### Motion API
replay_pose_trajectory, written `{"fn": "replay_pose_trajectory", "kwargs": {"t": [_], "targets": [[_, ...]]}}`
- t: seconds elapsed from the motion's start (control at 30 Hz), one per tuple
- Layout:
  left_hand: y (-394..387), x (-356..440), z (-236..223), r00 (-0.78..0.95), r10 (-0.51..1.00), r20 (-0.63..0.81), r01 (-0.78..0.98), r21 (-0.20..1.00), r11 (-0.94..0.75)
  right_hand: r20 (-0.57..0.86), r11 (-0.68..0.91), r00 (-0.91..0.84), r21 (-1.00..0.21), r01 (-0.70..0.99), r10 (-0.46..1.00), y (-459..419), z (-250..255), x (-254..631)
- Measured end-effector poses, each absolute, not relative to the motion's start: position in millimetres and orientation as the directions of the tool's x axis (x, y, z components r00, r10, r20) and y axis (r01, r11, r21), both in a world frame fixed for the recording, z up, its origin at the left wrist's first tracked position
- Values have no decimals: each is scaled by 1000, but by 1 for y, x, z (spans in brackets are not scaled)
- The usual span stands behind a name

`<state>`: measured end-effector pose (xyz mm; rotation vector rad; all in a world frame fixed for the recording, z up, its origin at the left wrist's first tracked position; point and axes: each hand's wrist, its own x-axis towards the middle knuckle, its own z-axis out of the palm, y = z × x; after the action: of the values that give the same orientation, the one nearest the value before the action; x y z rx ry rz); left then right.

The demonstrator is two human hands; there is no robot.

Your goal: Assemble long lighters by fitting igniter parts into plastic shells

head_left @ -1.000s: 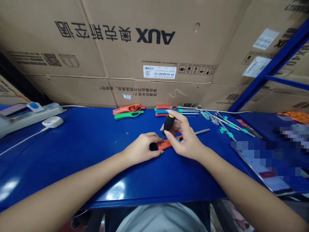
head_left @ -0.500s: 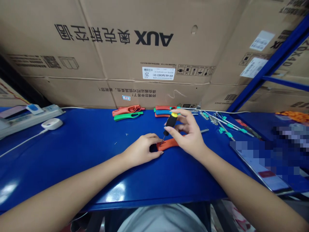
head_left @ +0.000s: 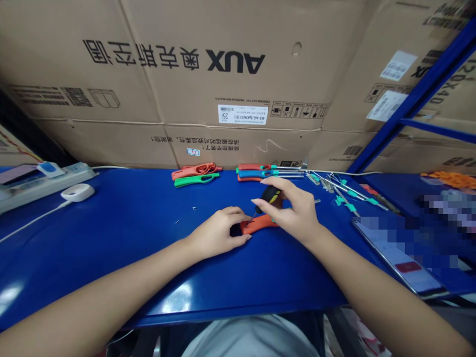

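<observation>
An orange long-nosed lighter [head_left: 258, 225] lies on the blue tabletop, its metal tube tip showing beyond my right hand. My left hand [head_left: 221, 233] grips its left end between thumb and fingers. In my right hand [head_left: 295, 210] is a black and yellow screwdriver [head_left: 270, 196], tilted to the right, its thin shaft running down to the lighter's left part. Whether the tip sits in a screw is too small to tell. Left of my hands lie a few tiny screws [head_left: 194, 208].
Red and green lighter shells [head_left: 197, 178] and finished-looking lighters [head_left: 256, 173] lie along a cardboard box [head_left: 208, 99]. Metal tubes with teal parts [head_left: 347, 191] and a phone [head_left: 399, 258] are to the right. A power strip [head_left: 74, 173] and white charger [head_left: 77, 192] stand left.
The screwdriver has tipped further to the right and its handle sits lower. My right hand has shifted slightly with it, while my left hand keeps its hold on the lighter.
</observation>
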<state>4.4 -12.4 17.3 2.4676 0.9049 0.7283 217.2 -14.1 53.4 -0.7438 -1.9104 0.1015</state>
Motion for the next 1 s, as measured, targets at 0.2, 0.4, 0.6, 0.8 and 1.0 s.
{"fn": "replay_pose_trajectory", "kwargs": {"t": [0.2, 0.4, 0.6, 0.8, 1.0], "targets": [[-13, 5, 20, 670, 683, 292, 469, 547, -694, 697, 780, -351, -542, 312, 625, -17, 60, 216], [-14, 5, 20, 685, 663, 301, 434, 563, -704, 790, 840, -350, -354, 412, 504, -20, 62, 217], [-13, 4, 20, 688, 658, 306, 425, 564, -708, 760, 819, -338, -429, 382, 555, -21, 62, 216], [-14, 5, 22, 688, 659, 303, 424, 570, -704, 725, 831, -445, -323, 454, 525, -18, 64, 219], [-15, 5, 21, 700, 651, 294, 423, 563, -710, 760, 804, -320, -422, 419, 565, -15, 58, 219]]}}
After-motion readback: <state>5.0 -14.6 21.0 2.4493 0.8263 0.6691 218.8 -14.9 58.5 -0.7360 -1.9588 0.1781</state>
